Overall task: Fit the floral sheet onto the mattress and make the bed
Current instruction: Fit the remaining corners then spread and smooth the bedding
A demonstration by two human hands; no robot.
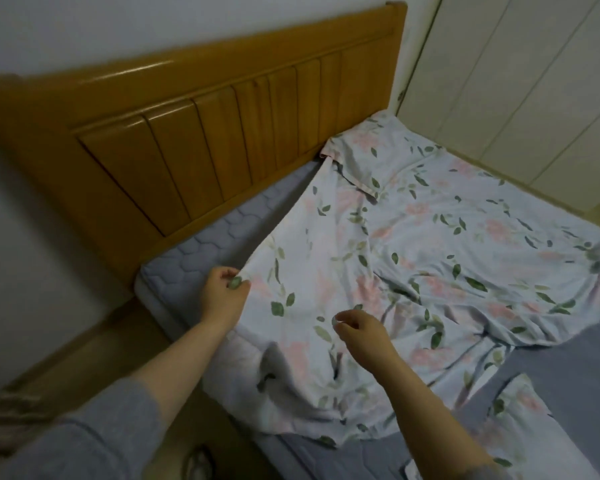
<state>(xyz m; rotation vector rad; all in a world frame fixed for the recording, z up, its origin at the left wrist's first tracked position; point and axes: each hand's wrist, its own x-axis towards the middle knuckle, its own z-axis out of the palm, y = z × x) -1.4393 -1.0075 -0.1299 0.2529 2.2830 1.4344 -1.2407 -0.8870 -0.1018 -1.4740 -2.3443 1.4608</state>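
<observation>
The floral sheet (430, 244), pale with pink flowers and green leaves, lies rumpled over the grey quilted mattress (201, 244). Its far corner is over the mattress corner by the headboard and wardrobe. My left hand (224, 294) grips the sheet's edge near the mattress's near head corner, and a taut fold runs from it toward the headboard. My right hand (360, 332) pinches a bit of the sheet lower down, fingers curled. A strip of bare mattress shows along the headboard and again at the lower right.
A wooden headboard (222, 126) stands against the wall. White wardrobe doors (520, 81) close off the bed's far side. The wooden bed frame rail (94, 344) runs below the mattress at left, with a slipper (198, 462) on the floor.
</observation>
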